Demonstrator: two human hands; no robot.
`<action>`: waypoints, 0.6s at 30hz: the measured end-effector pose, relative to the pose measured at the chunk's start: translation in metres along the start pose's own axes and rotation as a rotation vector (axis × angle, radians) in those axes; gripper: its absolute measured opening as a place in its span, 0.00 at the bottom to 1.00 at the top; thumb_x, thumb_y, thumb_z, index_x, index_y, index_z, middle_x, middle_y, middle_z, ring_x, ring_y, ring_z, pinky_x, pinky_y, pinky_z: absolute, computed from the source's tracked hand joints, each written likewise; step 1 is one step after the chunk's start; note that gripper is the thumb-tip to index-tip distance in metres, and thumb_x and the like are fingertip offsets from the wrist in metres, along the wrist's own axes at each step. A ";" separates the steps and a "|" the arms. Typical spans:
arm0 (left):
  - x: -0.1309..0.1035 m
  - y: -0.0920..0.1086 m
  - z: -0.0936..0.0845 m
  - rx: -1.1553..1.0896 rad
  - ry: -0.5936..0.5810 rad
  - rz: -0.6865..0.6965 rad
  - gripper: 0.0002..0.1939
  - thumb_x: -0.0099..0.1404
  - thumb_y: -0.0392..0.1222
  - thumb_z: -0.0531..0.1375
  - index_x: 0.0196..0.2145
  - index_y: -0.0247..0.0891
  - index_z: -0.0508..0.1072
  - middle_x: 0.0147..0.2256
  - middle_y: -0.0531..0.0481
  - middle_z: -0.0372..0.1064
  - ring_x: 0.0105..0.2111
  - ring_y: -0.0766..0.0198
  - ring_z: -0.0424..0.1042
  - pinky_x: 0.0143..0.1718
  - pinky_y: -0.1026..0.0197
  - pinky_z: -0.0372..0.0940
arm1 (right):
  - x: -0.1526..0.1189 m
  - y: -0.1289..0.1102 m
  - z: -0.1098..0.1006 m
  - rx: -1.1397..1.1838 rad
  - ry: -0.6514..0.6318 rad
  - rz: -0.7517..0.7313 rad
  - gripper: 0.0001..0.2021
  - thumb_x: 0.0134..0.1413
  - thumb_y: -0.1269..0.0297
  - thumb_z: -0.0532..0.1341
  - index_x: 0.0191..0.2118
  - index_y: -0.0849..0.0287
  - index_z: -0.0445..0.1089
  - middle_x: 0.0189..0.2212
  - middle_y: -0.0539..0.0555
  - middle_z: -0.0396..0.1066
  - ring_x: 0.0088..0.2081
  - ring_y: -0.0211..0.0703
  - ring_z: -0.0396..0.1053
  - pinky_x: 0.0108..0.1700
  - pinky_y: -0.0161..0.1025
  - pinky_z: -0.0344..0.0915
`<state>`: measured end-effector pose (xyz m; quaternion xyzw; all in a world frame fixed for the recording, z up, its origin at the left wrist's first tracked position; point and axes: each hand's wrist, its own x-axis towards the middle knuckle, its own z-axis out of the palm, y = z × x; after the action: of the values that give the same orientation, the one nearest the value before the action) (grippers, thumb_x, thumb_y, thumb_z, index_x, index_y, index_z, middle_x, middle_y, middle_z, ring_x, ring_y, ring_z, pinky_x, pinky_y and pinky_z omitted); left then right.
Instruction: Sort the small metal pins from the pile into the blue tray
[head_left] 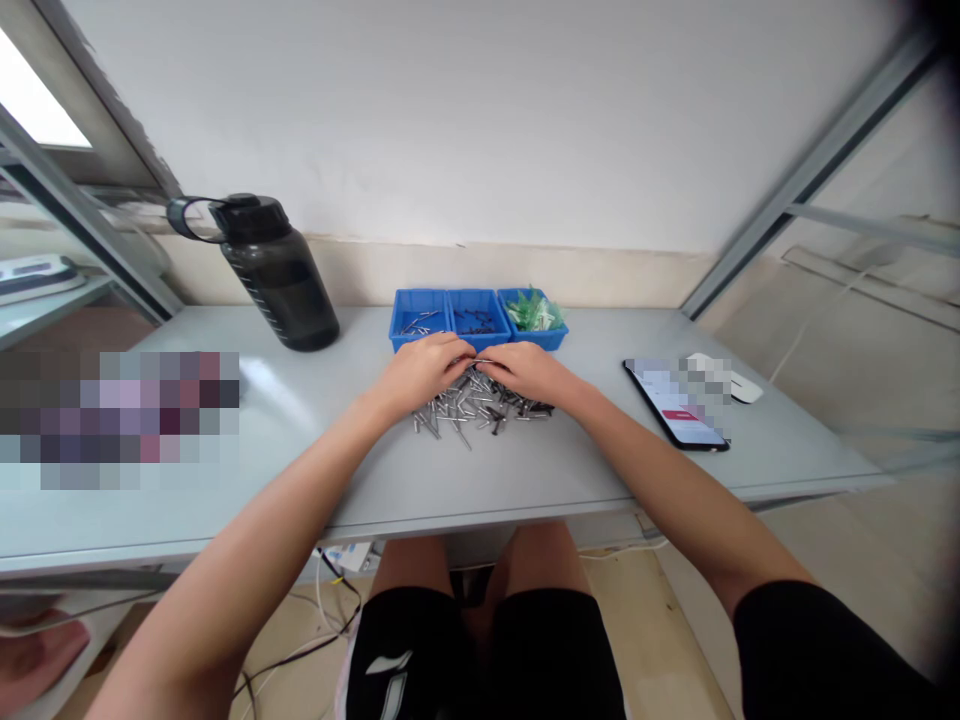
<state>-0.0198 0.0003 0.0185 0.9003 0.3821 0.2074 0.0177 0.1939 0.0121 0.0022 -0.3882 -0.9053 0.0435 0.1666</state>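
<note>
A loose pile of silver pop rivets (452,405) lies on the table, with dark screws (497,415) mixed in, mostly on its right side. Over the back of this pile my left hand (427,372) and my right hand (534,370) meet almost fingertip to fingertip. Both are closed in a pinch, and a thin silver pin, seemingly a rivet (480,361), shows between them. Just behind my hands stands a blue three-part tray (472,341). Silver pieces lie in its left compartment, dark screws in the middle, and green-and-white plastic pieces (534,312) heap up in the right.
A large dark water bottle (281,275) stands at the back left, near the wall. To the right lie a phone (679,410) and a white mouse (742,388). A blurred-out item covers the table's left side. Metal frame posts rise at both ends; cables hang below.
</note>
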 end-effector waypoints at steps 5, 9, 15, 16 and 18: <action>0.001 -0.002 0.004 0.019 -0.061 0.028 0.14 0.71 0.42 0.51 0.45 0.38 0.75 0.42 0.46 0.74 0.43 0.59 0.72 0.43 0.59 0.65 | 0.000 0.001 0.002 -0.005 -0.036 -0.015 0.15 0.68 0.59 0.50 0.43 0.58 0.73 0.40 0.54 0.77 0.39 0.43 0.72 0.37 0.35 0.57; 0.001 -0.001 0.002 0.034 -0.063 0.005 0.14 0.72 0.40 0.50 0.44 0.38 0.75 0.42 0.46 0.74 0.43 0.59 0.72 0.42 0.60 0.65 | 0.000 0.002 -0.001 -0.002 -0.029 -0.014 0.14 0.67 0.60 0.51 0.43 0.58 0.73 0.39 0.54 0.77 0.39 0.43 0.72 0.38 0.35 0.58; 0.001 -0.004 0.002 0.054 -0.065 -0.031 0.14 0.71 0.39 0.50 0.43 0.39 0.76 0.42 0.47 0.74 0.44 0.57 0.72 0.42 0.59 0.65 | -0.001 0.001 -0.002 0.019 -0.027 0.014 0.16 0.68 0.60 0.49 0.46 0.56 0.73 0.41 0.54 0.77 0.40 0.43 0.73 0.40 0.36 0.59; 0.001 -0.005 0.003 0.051 -0.062 -0.031 0.14 0.71 0.40 0.50 0.43 0.39 0.76 0.42 0.47 0.74 0.44 0.57 0.72 0.42 0.59 0.65 | -0.001 0.001 -0.002 0.013 -0.033 0.020 0.16 0.68 0.60 0.49 0.46 0.56 0.73 0.41 0.54 0.77 0.40 0.43 0.73 0.40 0.36 0.59; 0.001 -0.006 0.005 0.045 -0.067 -0.031 0.14 0.71 0.40 0.50 0.43 0.40 0.75 0.42 0.47 0.74 0.44 0.57 0.72 0.42 0.59 0.65 | -0.001 0.001 -0.001 0.006 -0.043 0.027 0.16 0.68 0.60 0.48 0.46 0.56 0.73 0.41 0.54 0.77 0.40 0.44 0.73 0.40 0.36 0.59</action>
<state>-0.0214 0.0063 0.0136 0.9010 0.3997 0.1682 0.0137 0.1955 0.0122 0.0028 -0.3990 -0.9032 0.0568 0.1476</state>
